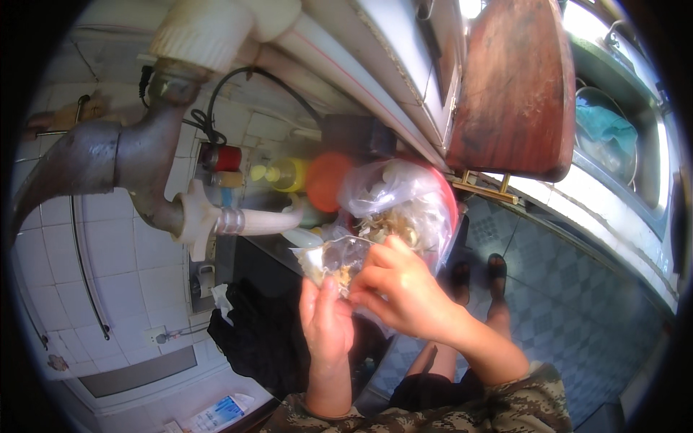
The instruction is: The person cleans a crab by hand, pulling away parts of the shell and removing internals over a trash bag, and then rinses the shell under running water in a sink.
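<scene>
My left hand [329,325] grips the near left edge of a clear plastic bag [352,254] with brownish scraps and something white in it. Pinching the same bag at its right side is my right hand [395,287], with the fingertips bent inward. Just beyond the hands stands a red bin [448,189], lined with a translucent plastic bag [390,189]. Inside the liner lie pale and brown scraps [400,224], partly hidden by my right hand.
A metal tap [146,151] with a white hose juts in from the left. A dark red wooden board [514,92] stands by the sink [652,162] on the right. A yellow bottle [289,174] and an orange round object [327,181] sit behind the bin. Black cloth [260,335] lies lower left.
</scene>
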The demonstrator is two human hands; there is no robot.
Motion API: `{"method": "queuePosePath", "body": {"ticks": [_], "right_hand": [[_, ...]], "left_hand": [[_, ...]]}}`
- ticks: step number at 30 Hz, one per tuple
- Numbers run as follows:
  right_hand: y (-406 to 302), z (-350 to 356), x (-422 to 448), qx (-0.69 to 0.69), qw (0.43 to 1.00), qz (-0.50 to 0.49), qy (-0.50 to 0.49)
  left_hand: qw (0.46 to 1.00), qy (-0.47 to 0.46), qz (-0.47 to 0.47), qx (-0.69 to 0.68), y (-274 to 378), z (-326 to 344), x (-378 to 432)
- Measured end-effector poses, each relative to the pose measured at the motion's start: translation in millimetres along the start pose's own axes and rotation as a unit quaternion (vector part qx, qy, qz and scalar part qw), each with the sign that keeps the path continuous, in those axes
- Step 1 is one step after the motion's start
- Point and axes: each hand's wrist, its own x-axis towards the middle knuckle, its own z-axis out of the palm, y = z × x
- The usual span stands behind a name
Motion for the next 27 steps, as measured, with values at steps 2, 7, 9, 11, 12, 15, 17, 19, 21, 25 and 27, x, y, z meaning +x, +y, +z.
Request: {"method": "queuePosePath", "body": {"ticks": [2, 7, 9, 11, 12, 15, 17, 19, 21, 25, 27], "right_hand": [[-1.6, 0.8, -0.3, 0.006, 1.0, -0.004, 0.013], [-6.3, 4.5, -2.7, -0.019, 0.999, 0.028, 0.036], [-6.6, 2.6, -2.5, -0.009, 0.999, 0.038, 0.033], [-6.2, 0.9, -2.0, 0.001, 0.998, 0.048, 0.03], [-5.7, 0.6, -2.0, 0.004, 0.998, 0.052, 0.025], [-4.5, -0.3, -0.7, 0.007, 0.998, 0.056, 0.012], [-3.6, 0.2, 0.2, 0.008, 0.998, 0.057, 0.004], [-2.5, 0.2, 0.3, -0.001, 0.998, 0.056, 0.009], [-3.3, 0.2, 0.5, 0.008, 0.998, 0.058, 0.018], [-1.2, 0.7, 1.0, 0.06, 0.996, 0.059, 0.038], [-1.5, -0.8, 2.2, 0.057, 0.996, 0.063, 0.03]], "left_hand": [[1.0, 0.001, 0.014, -0.009, 1.8, 2.4, 1.3], [0.999, -0.022, 0.029, 0.034, 7.3, 11.9, 0.6], [0.998, -0.035, 0.038, 0.047, 7.3, 12.7, 1.0], [0.995, -0.065, 0.045, 0.055, 5.9, 8.9, 1.6], [0.995, -0.065, 0.044, 0.056, 5.2, 8.2, 1.7], [0.994, -0.067, 0.052, 0.065, 2.5, 6.0, 2.1], [0.99, -0.069, 0.074, 0.094, 0.2, 3.4, 2.5], [0.99, -0.067, 0.072, 0.099, -0.9, 5.7, 1.5], [0.99, -0.065, 0.071, 0.104, -2.0, 7.2, 1.3], [0.988, -0.044, 0.092, 0.113, -2.1, 8.5, 2.3], [0.99, -0.039, 0.089, 0.101, -2.1, 9.0, 2.4]]}}
